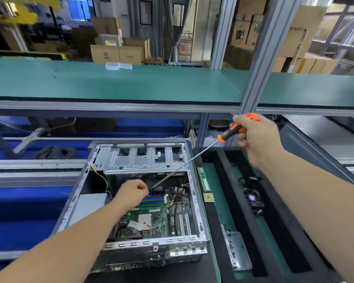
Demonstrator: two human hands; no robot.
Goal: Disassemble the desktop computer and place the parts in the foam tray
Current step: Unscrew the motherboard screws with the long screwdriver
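Open desktop computer case [131, 203] lies on its side on the table, motherboard [157, 217] exposed, silver drive cage [139, 158] at its far end.

Right hand [255, 137], above and right of the case: grip clenched round the orange-and-black handle of a long screwdriver [231, 134]. Shaft slants down-left over the case's right wall; tip sits inside the case just beyond the blue memory slots [153, 200].

Left hand [132, 194] is inside the case, over the memory slots, fingers curled right beside the screwdriver tip. Cannot tell whether this grip pinches anything.

Yellow wire [101, 177] runs down the case's far-left inner corner.

Black foam tray [229, 201] lies just right of the case. In its nearest channel: a green memory stick [203, 179], a metal bracket [236, 250] further toward the viewer. Next channel right holds a cooling fan [253, 199] with its cable.

Green shelf [131, 84] runs above and behind the case; cardboard boxes [119, 52] beyond it.
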